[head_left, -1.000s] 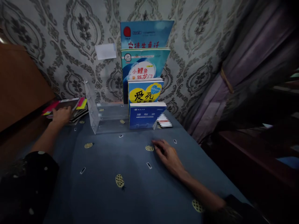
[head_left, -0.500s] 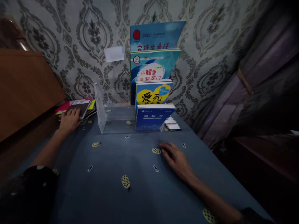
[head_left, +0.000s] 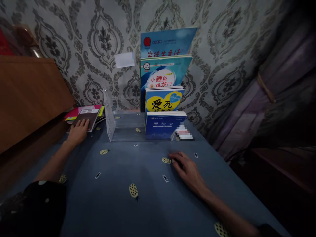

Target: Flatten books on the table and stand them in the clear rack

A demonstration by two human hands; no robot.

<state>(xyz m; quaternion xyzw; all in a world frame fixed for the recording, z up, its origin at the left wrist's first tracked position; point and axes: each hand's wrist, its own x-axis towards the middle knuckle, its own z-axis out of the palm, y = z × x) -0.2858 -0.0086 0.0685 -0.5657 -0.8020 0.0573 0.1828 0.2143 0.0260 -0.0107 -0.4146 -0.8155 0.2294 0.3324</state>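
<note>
My left hand (head_left: 78, 131) lies on a dark-covered book (head_left: 87, 120) at the top of a small pile of books and booklets (head_left: 98, 113). Its fingers are stretched flat over the cover; the thumb is hidden. My right hand (head_left: 185, 168) rests on the blue tablecloth with loosely bent fingers, the thumb apart and nothing in it. Beyond it stands a clear tiered book stand (head_left: 110, 121). Its right side carries a dark blue booklet (head_left: 160, 126), a yellow-and-blue book (head_left: 150, 102), a teal book (head_left: 181, 67) and a taller blue book (head_left: 170, 34).
A blurred-out white item (head_left: 184, 133) lies right of the stand. Patterned wallpaper with a white paper (head_left: 124, 60) rises behind. A wooden cabinet (head_left: 29, 98) borders the left, and a tied curtain (head_left: 261, 95) hangs at the right beyond the tablecloth's edge (head_left: 229, 164).
With my left hand on it, the dark-covered book has slid slightly toward me, showing more of the pink cover behind. My right hand has stayed in place. The view has shifted a little.
</note>
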